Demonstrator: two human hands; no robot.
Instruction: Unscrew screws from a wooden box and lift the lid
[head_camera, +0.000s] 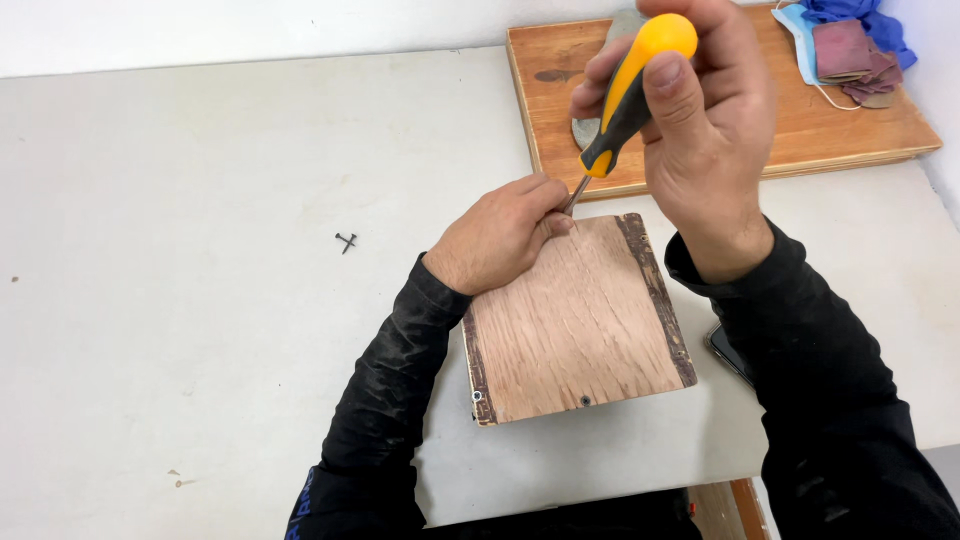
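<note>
The right grip (705, 120) is clenched around the yellow-and-black handle of a screwdriver (630, 90), whose shaft is angled down to the far left corner of a small plywood panel (580, 320) lying on the white worktop (200, 300). The left grip (500, 235) is pinched around the shaft's tip at that corner. A dark screw (346, 241) is seen well to the left, and a wooden board (820, 120) at the far side.
</note>
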